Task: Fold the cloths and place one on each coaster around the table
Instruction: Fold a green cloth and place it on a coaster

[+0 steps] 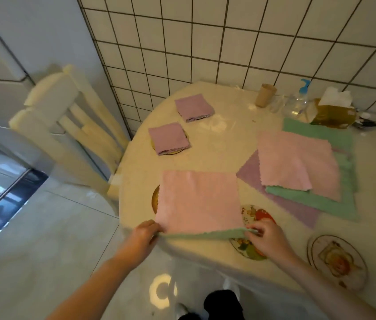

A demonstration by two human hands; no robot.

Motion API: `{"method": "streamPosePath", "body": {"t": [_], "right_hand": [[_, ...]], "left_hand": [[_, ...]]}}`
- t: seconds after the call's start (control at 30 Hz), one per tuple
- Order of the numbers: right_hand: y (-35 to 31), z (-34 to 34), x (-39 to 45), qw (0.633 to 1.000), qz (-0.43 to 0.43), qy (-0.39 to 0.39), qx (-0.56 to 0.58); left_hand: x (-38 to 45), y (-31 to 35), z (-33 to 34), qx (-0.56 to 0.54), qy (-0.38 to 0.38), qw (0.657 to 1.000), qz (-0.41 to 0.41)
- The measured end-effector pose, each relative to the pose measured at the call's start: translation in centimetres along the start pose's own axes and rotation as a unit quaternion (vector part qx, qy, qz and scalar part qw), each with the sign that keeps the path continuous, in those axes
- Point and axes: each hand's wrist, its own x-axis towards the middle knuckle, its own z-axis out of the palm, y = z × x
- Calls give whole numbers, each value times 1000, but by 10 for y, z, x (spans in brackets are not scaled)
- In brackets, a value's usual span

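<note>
both bare arms reaching forward, left hand (146, 230) and right hand (266, 236) each pinching with curled fingers, wrists apart

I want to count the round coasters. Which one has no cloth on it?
The round picture coaster at the table's near right edge: it lies fully bare, while every other coaster is covered or partly covered by cloth.

At my ten o'clock a cream wooden chair (67, 125) stands just beside the table's edge, backed by a pale cabinet (9, 42). From twelve to two o'clock runs a white tiled wall (228, 42). Along it, at my one o'clock, I see a brown paper cup (265, 95), a clear bottle with a blue cap (299, 100) and a tissue pack (331, 112). Glossy grey floor tiles (44, 239) lie at eight o'clock.
</note>
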Motion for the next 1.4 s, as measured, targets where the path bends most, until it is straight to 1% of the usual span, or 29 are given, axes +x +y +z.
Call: {"method": "streamPosePath", "body": {"t": [0.07,0.13,0.2,0.3,0.43,0.57,0.63,0.77,1.1,1.27,1.4], "right_hand": [[4,5,-11,999,16,-29,5],[2,11,-15,998,35,-46,18],[-1,10,-12,997,51,-55,20],[-4,6,6,997,61,-38,22],[-8,2,39,996,77,-4,46],[-11,-1,83,996,69,25,53],[-11,0,103,996,73,14,57],[-1,4,141,996,83,-8,44],[18,13,191,994,86,-71,12],[13,15,193,993,36,-94,-64],[12,15,196,988,9,-112,-109]], "left_hand": [[-8,-2,6,4,-35,999,7],[-8,-9,3,0,-48,999,4],[0,-12,-3,-22,-48,998,-33],[21,-19,-14,-109,-8,987,-117],[57,-23,-29,-244,68,947,-200],[98,-24,-33,-312,98,912,-246],[115,-27,-32,-326,103,900,-270],[149,-35,-26,-316,103,893,-302],[191,-51,-16,-204,81,920,-325],[194,-49,-16,-171,58,934,-307],[200,-44,-14,-152,47,937,-309]]}}
